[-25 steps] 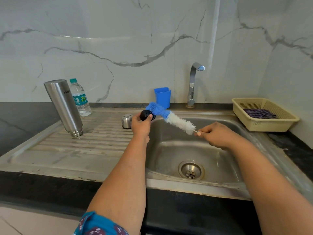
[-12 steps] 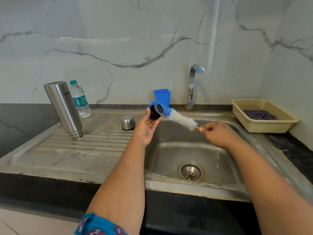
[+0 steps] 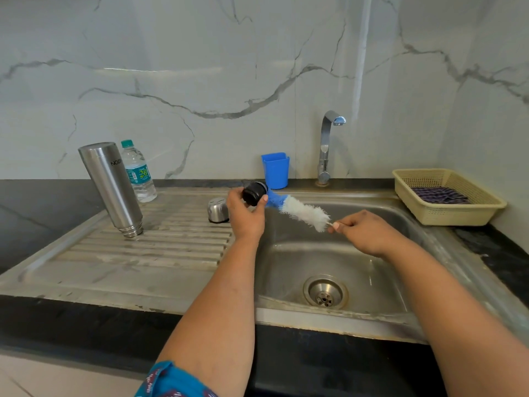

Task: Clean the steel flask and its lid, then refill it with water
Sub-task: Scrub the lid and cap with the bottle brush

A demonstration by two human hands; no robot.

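The steel flask (image 3: 111, 187) stands mouth down on the ribbed draining board (image 3: 148, 247), leaning a little. My left hand (image 3: 246, 214) pinches its black inner lid (image 3: 254, 193) over the sink's left edge. My right hand (image 3: 363, 232) grips the wire handle of a bottle brush (image 3: 300, 212) with white and blue bristles; the blue tip touches the lid. A small steel cap (image 3: 217, 210) sits on the board just left of my left hand.
A steel sink (image 3: 372, 282) with a drain lies below my hands, and a tap (image 3: 326, 147) stands behind it. A blue cup (image 3: 276, 170) and a plastic water bottle (image 3: 138, 171) stand near the wall. A beige basket (image 3: 446, 213) with cloth sits at right.
My left hand has turned the black lid between its fingers while the brush tip stays against it. My right hand has shifted slightly with the brush.
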